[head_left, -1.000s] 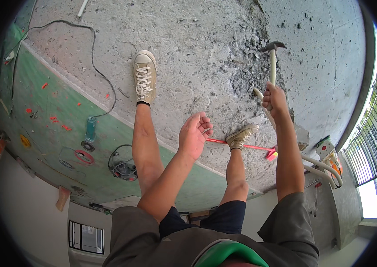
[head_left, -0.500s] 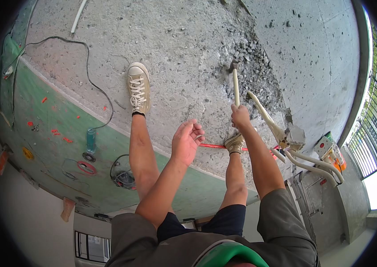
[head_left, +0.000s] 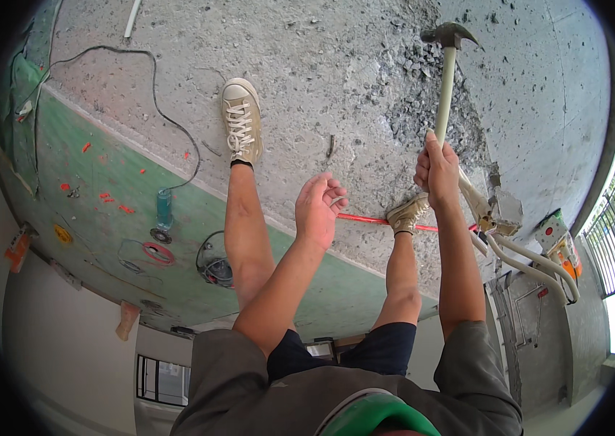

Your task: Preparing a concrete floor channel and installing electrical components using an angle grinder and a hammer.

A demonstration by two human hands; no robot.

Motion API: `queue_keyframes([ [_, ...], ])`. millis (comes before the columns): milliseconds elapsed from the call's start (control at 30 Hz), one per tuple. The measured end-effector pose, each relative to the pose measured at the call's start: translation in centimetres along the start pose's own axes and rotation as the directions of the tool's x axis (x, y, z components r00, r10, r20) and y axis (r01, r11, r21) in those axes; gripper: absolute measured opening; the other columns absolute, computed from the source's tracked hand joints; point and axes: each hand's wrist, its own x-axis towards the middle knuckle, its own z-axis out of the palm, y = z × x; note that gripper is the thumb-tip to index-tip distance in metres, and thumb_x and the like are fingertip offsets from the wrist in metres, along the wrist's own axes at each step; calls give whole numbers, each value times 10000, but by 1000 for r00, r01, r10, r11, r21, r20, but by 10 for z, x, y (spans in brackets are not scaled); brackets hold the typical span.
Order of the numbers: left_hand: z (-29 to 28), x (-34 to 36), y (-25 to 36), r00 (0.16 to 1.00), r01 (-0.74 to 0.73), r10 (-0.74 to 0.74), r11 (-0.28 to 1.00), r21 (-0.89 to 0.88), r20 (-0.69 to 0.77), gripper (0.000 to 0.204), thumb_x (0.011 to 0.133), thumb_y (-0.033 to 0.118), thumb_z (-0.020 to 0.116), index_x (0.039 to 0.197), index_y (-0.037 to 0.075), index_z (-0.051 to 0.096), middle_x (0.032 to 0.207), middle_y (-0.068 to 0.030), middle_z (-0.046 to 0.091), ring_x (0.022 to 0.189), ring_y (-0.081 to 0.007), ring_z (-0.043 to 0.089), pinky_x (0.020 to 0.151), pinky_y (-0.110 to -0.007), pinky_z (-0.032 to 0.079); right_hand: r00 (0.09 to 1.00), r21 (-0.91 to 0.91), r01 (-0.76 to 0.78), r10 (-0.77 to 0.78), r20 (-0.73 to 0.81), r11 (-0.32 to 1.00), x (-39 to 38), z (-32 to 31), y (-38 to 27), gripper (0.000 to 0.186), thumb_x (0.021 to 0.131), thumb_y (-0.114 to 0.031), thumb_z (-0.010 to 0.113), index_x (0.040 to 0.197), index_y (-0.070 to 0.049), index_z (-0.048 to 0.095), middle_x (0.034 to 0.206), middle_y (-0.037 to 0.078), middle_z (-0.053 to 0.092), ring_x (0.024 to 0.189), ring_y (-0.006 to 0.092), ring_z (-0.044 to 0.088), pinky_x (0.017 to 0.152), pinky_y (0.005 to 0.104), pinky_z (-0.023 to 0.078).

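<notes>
My right hand (head_left: pixel 438 171) is closed round the pale handle of a claw hammer (head_left: pixel 446 91). The hammer's dark head is lifted, its striking face to the left and its claw to the right. Behind it lies a strip of broken grey rubble (head_left: pixel 420 116) along the edge of a smoother concrete slab (head_left: pixel 532 109). My left hand (head_left: pixel 318 211) hovers over the rough concrete floor (head_left: pixel 300 87), fingers loosely bent with nothing visible in them. A short, thin dark piece (head_left: pixel 332 147) shows just beyond its fingertips; I cannot make out what it is.
A red bar or strip (head_left: pixel 365 219) runs behind my left hand toward my right shoe (head_left: pixel 409 212). Pale bent tubes (head_left: pixel 532 270) and a concrete chunk (head_left: pixel 507 209) are at the right. Leftward, a teal corded power tool (head_left: pixel 165 211) lies on green sheeting (head_left: pixel 104 171), its black cable (head_left: pixel 155 94) crossing the floor.
My right hand has raised the hammer off the rubble, up and to the right. My left hand stays bent at about the same place. The whole view has shifted slightly.
</notes>
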Motion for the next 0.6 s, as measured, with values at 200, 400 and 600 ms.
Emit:
queue_keyframes([
  [200,-8,8,-5,987,-75,76,997,12,-144,246,894,174,509,1105,50,490,953,-48,513,856,-155,527,732,-328,456,892,-155,-452,445,-80,878,-22,12,143,253,895,-284,525,780,-78,434,581,-8,405,394,83,372,334,254,334],
  [400,-6,6,1,989,-100,99,995,1,-111,230,892,177,525,1080,47,494,965,-44,506,866,-149,523,737,-326,459,854,-73,-513,501,-140,855,-22,86,220,207,881,-209,493,881,-2,483,653,59,504,457,137,469,351,289,364],
  [600,-10,-3,28,967,-235,229,971,-43,-112,203,893,145,519,1068,44,500,964,-53,511,828,-145,539,667,-288,471,754,205,-657,623,210,726,-9,96,172,172,875,-187,502,870,-16,485,629,36,483,460,127,456,365,288,372],
])
